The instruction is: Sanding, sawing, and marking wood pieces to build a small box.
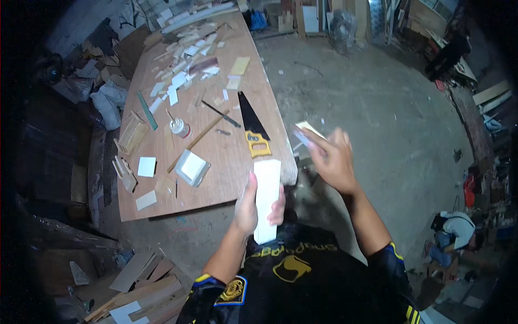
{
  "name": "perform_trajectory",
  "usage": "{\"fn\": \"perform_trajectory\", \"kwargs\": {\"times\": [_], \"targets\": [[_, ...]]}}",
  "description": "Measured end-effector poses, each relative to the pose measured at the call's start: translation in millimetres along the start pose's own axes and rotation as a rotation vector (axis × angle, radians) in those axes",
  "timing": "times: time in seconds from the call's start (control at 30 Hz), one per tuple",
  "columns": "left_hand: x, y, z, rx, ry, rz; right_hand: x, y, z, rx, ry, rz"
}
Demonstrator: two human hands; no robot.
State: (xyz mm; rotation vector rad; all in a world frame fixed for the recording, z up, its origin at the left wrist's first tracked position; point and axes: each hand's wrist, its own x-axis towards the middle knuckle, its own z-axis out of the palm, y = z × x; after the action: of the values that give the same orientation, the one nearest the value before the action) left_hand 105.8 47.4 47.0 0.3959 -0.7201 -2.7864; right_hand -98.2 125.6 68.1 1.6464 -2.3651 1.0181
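Note:
My left hand (246, 208) is wrapped round a long white block (266, 201), thumb on one side and fingertips on the other. The block stands out toward the table, close in front of my body. Off to the right, beyond the table's corner, my right hand (335, 156) is raised and grips a small flat pale piece (309, 128). Whether that piece is wood or folded sandpaper I cannot tell. A handsaw (257, 141) with a yellow handle lies on the tabletop just past the block's far end.
The wooden table (216, 191) carries a mallet (192, 168), an open jar (179, 128), a dark file (221, 113), a green strip (147, 110) and many offcuts (178, 81). Boards (143, 286) are piled at lower left. Another person (458, 231) crouches at far right.

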Motion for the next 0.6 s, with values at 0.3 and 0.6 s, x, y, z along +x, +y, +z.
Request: {"fn": "perform_trajectory", "kwargs": {"times": [0.3, 0.6], "targets": [[-4.6, -2.3, -20.1, 0.163, 0.121, 0.046, -4.3, -1.5, 2.2, 0.337, -0.118, 0.035], [-21.7, -12.7, -19.6, 0.873, 0.232, 0.440, -9.0, -45.8, -9.0, 0.396, -0.197, -0.277]]}}
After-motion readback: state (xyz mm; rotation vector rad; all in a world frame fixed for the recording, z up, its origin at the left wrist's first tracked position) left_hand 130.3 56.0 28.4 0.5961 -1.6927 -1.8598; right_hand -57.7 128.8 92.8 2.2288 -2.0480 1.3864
